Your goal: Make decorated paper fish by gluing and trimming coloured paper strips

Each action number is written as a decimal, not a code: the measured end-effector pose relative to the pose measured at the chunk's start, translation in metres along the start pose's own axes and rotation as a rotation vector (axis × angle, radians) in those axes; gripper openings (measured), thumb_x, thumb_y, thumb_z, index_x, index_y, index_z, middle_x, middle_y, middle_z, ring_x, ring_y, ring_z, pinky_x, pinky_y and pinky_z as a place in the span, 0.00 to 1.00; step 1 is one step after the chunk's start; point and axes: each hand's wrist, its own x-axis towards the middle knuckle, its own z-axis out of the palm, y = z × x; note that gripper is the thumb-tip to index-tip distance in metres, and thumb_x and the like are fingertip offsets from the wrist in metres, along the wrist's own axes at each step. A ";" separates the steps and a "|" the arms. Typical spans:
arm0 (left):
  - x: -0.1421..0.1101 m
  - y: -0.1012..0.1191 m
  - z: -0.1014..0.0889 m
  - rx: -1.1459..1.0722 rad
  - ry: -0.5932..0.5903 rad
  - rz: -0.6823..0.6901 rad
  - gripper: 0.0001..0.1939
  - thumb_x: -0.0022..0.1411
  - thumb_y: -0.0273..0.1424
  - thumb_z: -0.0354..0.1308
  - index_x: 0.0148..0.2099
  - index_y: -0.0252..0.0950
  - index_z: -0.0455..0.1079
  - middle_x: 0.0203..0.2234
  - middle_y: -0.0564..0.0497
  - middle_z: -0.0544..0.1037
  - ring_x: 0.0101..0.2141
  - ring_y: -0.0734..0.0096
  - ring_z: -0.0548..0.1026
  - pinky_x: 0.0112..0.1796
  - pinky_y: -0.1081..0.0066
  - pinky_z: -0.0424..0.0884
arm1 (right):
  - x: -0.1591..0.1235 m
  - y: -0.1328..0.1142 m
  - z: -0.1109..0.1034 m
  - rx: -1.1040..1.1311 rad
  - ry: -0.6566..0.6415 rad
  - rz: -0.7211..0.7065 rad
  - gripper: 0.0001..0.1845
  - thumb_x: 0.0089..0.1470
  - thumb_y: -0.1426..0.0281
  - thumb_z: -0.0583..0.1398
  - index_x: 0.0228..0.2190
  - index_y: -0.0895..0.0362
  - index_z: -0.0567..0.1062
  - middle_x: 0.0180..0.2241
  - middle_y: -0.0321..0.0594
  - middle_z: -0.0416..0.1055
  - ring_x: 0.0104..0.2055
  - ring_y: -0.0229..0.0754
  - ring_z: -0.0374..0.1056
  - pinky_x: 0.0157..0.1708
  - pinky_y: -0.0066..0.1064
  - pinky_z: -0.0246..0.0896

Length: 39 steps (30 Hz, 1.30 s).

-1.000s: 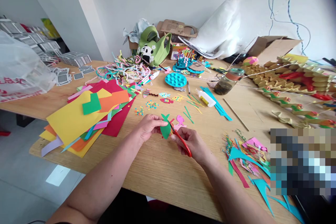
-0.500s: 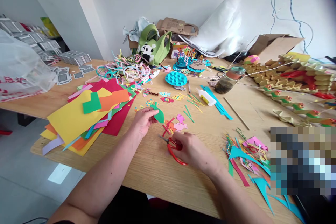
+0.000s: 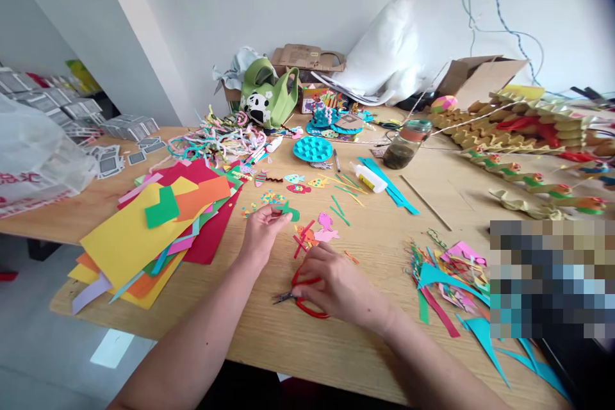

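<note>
My left hand (image 3: pixel 262 229) pinches a green paper fish (image 3: pixel 289 212) by its tail end, just above the table. My right hand (image 3: pixel 331 278) is closed around red-handled scissors (image 3: pixel 312 313), low over the near part of the table, with the blades pointing left. Between the hands and a little beyond lie an orange paper fish (image 3: pixel 307 235), red paper strips (image 3: pixel 300 244) and pink paper fish (image 3: pixel 325 222). Decorated paper fish (image 3: pixel 298 189) and a scatter of tiny paper dots (image 3: pixel 271 197) lie past my left hand.
Stacked coloured paper (image 3: pixel 120 230) covers the left side. A glue bottle (image 3: pixel 369 177), blue strips (image 3: pixel 391 189), a wooden stick (image 3: pixel 426 202) and a glass jar (image 3: pixel 403 150) lie or stand to the right. Paper scraps (image 3: pixel 446 282) are heaped near right; pipe cleaners (image 3: pixel 216 141) tangle at the back.
My hands have come apart: the green fish moved left, away from the scissors. The scissors have been lowered toward me, their blades now turned left. The view has shifted slightly to the right.
</note>
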 end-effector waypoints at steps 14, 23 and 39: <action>-0.027 0.004 0.014 0.856 -0.254 1.012 0.15 0.57 0.18 0.56 0.42 0.41 0.74 0.45 0.46 0.73 0.47 0.64 0.68 0.47 0.59 0.69 | 0.012 0.023 0.003 1.355 0.316 0.434 0.20 0.45 0.55 0.66 0.32 0.58 0.75 0.30 0.38 0.71 0.30 0.36 0.66 0.30 0.28 0.62; -0.027 0.004 0.014 0.839 -0.321 1.020 0.18 0.58 0.17 0.52 0.46 0.41 0.73 0.48 0.45 0.71 0.50 0.63 0.67 0.48 0.57 0.69 | 0.014 0.027 0.001 1.354 0.440 0.434 0.16 0.40 0.59 0.70 0.24 0.58 0.75 0.22 0.33 0.66 0.23 0.31 0.57 0.23 0.25 0.50; -0.028 0.008 0.012 0.598 -0.241 0.705 0.16 0.63 0.24 0.49 0.50 0.40 0.71 0.45 0.44 0.73 0.47 0.64 0.70 0.48 0.59 0.68 | 0.013 0.026 -0.009 0.937 0.458 0.391 0.21 0.46 0.52 0.62 0.24 0.58 0.73 0.21 0.34 0.65 0.23 0.33 0.57 0.25 0.27 0.51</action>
